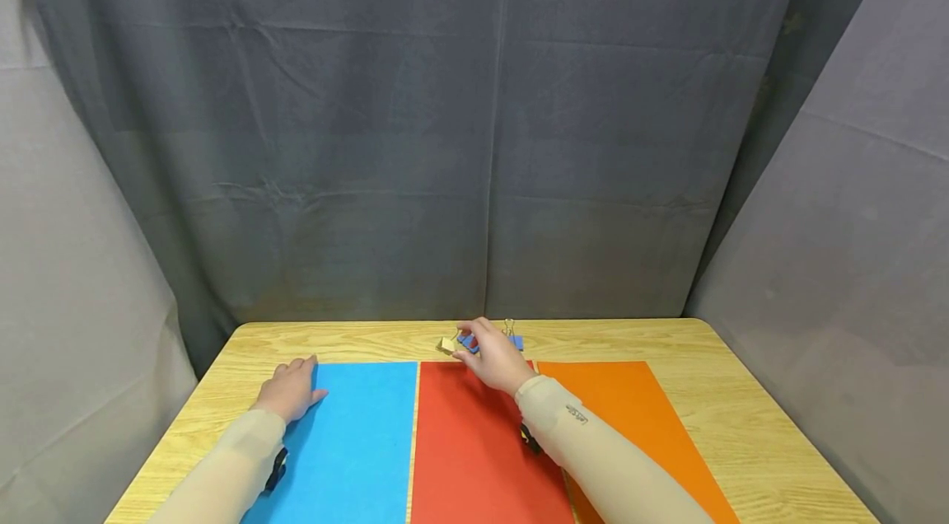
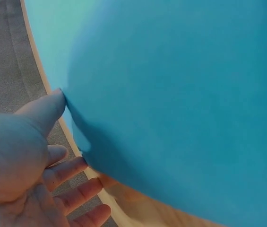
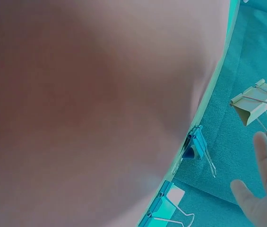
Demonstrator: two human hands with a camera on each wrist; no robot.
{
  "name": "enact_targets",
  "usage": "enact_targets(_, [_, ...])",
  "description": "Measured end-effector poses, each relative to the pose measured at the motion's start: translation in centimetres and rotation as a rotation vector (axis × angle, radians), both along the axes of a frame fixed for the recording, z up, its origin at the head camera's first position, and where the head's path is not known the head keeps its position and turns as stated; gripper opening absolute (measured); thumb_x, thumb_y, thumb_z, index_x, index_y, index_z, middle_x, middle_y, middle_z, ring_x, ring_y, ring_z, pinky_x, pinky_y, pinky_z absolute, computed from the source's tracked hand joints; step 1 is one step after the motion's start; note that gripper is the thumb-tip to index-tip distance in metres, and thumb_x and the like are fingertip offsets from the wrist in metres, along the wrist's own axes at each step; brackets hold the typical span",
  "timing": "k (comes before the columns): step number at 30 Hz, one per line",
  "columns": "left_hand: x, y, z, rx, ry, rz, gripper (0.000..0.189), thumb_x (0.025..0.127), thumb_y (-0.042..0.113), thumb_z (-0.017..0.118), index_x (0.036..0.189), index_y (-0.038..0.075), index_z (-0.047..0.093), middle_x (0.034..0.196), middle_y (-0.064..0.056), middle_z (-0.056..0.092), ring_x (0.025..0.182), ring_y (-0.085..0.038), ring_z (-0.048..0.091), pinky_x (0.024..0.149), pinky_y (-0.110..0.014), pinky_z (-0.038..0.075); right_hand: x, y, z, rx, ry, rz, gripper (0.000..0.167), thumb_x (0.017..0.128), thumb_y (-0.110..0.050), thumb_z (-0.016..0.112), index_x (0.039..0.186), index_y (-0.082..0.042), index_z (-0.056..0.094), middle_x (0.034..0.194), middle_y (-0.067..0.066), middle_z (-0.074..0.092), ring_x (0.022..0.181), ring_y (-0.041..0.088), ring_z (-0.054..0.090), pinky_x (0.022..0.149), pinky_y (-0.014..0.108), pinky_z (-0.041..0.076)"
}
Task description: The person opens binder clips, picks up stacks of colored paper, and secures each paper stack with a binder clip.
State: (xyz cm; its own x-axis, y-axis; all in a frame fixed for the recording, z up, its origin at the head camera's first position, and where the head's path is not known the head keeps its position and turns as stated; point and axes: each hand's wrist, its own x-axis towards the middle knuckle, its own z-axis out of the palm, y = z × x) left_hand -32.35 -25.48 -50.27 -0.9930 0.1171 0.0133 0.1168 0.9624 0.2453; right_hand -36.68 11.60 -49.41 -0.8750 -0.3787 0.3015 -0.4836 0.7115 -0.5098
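Observation:
My right hand (image 1: 497, 357) reaches to the far edge of the table and pinches a yellow binder clip (image 1: 447, 346) by its wire handles. In the right wrist view the yellow clip's body (image 3: 256, 101) juts out from the fingertips. Close behind this hand lies one blue binder clip (image 1: 466, 341), partly covered by the fingers; another blue binder clip (image 1: 516, 342) is just to the right. My left hand (image 1: 287, 390) rests at the far left corner of the blue sheet (image 1: 363, 433), fingers extended, thumb touching the sheet's edge.
A red sheet (image 1: 474, 450) lies in the middle and an orange sheet (image 1: 615, 400) on the right, side by side on the wooden table (image 1: 741, 425). A dark grey curtain (image 1: 371, 137) hangs behind, with pale cloth (image 1: 838, 277) at both sides.

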Motion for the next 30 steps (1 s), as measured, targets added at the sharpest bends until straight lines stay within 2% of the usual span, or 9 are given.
enact_targets(7, [-0.02,-0.09,0.09,0.004,-0.004,-0.005,0.069,0.099,0.024,0.07,0.148,-0.014,0.04,0.144,-0.038,0.048,0.13,-0.058,0.046,0.105,-0.069,0.043,0.01,0.23,-0.06,0.002,0.015,0.011,0.05,0.098,-0.029,0.072,0.139,-0.005,0.058,0.124,0.015,0.062,0.101,0.029,0.066,0.086,0.034,0.058])
enact_targets(19, [-0.32,-0.24,-0.49,0.012,-0.007,-0.006,0.07,0.1,0.025,0.069,0.149,-0.015,0.037,0.145,-0.038,0.046,0.131,-0.059,0.044,0.106,-0.069,0.042,0.19,0.28,0.26,-0.003,0.015,0.014,0.048,0.099,-0.027,0.072,0.138,-0.004,0.058,0.122,0.015,0.062,0.1,0.03,0.066,0.085,0.034,0.058])
enact_targets(24, [-0.42,-0.28,-0.56,0.01,0.001,-0.016,0.067,0.1,0.025,0.069,0.146,-0.016,0.041,0.143,-0.038,0.046,0.128,-0.058,0.046,0.104,-0.068,0.044,0.14,0.37,0.25,0.015,0.017,0.005,0.048,0.098,-0.028,0.072,0.138,-0.005,0.058,0.121,0.014,0.062,0.098,0.026,0.065,0.083,0.031,0.057])
enact_targets(30, [-0.4,-0.22,-0.02,0.027,-0.007,-0.02,0.065,0.1,0.025,0.069,0.145,-0.015,0.043,0.142,-0.038,0.046,0.126,-0.057,0.046,0.103,-0.067,0.045,0.05,0.45,0.13,0.032,0.015,-0.014,0.048,0.098,-0.031,0.073,0.138,-0.007,0.059,0.121,0.013,0.063,0.094,0.019,0.062,0.082,0.028,0.057])
